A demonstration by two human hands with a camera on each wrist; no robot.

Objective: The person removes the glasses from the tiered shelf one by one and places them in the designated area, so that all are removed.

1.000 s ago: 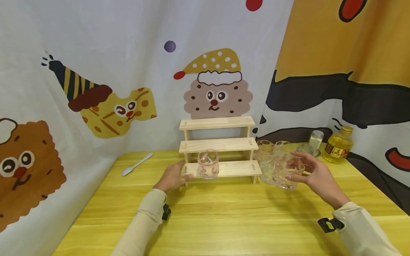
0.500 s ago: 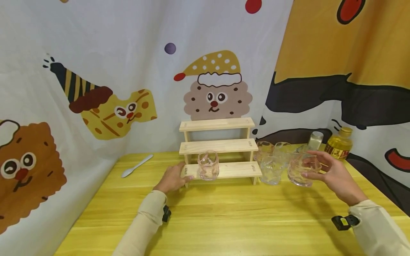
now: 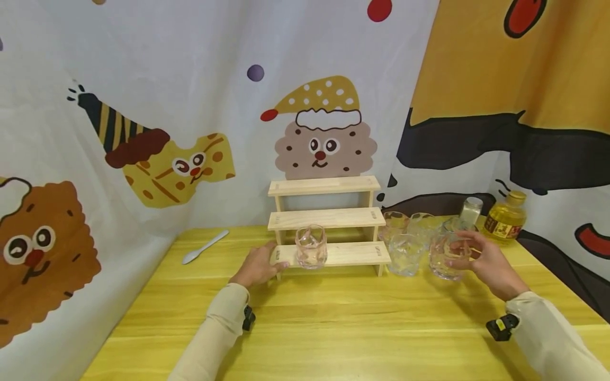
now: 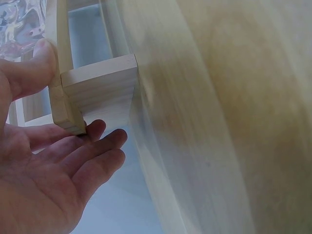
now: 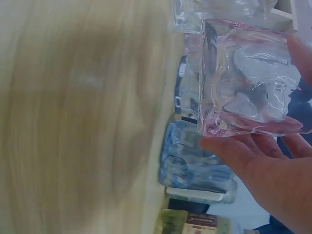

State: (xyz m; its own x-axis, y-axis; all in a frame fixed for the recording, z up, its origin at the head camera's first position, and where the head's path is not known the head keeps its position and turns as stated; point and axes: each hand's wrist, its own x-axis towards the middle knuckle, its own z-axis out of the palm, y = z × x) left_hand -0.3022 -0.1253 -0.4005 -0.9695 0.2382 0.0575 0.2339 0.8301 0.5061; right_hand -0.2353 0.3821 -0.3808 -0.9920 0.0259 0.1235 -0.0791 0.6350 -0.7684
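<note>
My left hand [image 3: 257, 265] grips the left end of the lowest step of a three-step wooden display rack [image 3: 350, 254]. In the left wrist view its thumb [image 4: 36, 73] lies on top of the board and the fingers are curled below. On that lowest step, right of the thumb, stands a faintly pink drinking glass [image 3: 311, 248]. My right hand [image 3: 488, 264] holds another pinkish glass [image 3: 443, 259] by its side, thumb and fingers around it. Seen from the right wrist, this glass [image 5: 251, 83] has wavy walls and is see-through.
Between the rack and the held glass stand several tumblers, a clear one [image 3: 404, 256] at the front. Behind the right hand are a bluish glass [image 3: 452, 227], a white-filled jar [image 3: 471, 210] and an oil bottle [image 3: 505, 219]. A white spoon [image 3: 205, 247] lies left on the wooden table [image 3: 333, 328].
My right hand has carried its glass rightward, away from the clear tumbler it overlapped, then slightly back left in the last half second. The left hand and the rack have stayed put.
</note>
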